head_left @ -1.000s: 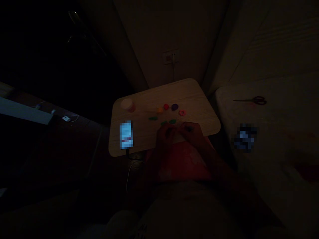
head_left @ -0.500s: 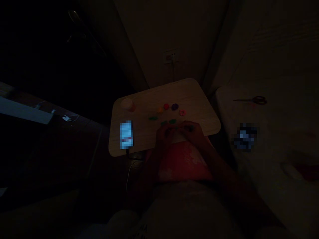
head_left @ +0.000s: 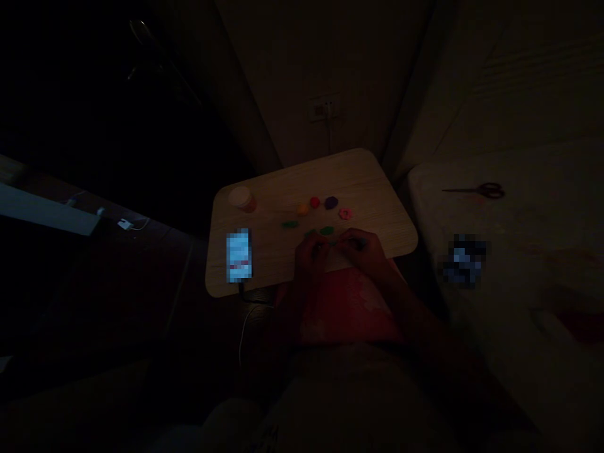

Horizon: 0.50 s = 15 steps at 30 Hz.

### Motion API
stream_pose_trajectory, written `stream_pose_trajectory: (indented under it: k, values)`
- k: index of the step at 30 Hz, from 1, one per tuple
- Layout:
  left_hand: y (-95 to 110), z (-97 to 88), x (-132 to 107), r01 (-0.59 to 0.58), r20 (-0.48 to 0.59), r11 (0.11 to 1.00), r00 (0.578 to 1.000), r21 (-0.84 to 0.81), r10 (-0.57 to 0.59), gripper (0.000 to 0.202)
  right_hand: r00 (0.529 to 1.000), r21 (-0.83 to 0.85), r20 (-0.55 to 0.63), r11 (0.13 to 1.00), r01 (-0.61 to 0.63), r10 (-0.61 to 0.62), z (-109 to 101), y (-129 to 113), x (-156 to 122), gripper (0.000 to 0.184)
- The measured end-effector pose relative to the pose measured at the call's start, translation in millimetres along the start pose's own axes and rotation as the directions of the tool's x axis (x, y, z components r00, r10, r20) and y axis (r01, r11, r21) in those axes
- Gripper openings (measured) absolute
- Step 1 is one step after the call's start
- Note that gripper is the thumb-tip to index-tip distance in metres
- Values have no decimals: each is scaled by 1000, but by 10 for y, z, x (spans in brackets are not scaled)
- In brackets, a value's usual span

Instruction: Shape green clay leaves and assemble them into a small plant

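Note:
The scene is very dark. My left hand (head_left: 312,254) and my right hand (head_left: 365,251) meet at the near edge of a small wooden table (head_left: 363,176), fingers curled together around a small greenish piece (head_left: 336,242) that I can barely make out. Just beyond my hands lie small coloured clay lumps: a green one (head_left: 326,231), another green one (head_left: 289,223), an orange one (head_left: 302,208), a red one (head_left: 314,202), a purple one (head_left: 331,202) and a pink one (head_left: 346,213).
A lit phone (head_left: 238,255) lies at the table's left front with a cable hanging below. A small tub (head_left: 242,198) stands at the back left. Scissors (head_left: 476,189) rest on the bed to the right. A wall socket (head_left: 324,109) sits behind the table.
My hands have stayed at the table's near edge, with only slight finger movement around the small piece. Nothing else has moved.

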<state>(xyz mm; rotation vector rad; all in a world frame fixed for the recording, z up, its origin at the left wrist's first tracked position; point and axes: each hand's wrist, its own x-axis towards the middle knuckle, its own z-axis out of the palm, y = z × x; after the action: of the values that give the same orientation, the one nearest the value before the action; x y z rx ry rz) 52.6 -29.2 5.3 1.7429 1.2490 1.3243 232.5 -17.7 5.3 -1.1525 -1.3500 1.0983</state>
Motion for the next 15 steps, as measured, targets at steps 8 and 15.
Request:
stream_pose_trajectory:
  k: [8,15]
  values:
    - [-13,0,-7,-12,20,1000,1000,16,12,15,997,-29,18,997,72,-72,-17,58,9,15]
    - [-4,12,-12,-41,-22,999,999,19,41,13,999,-29,-48,999,23,-24,6,107,6,19]
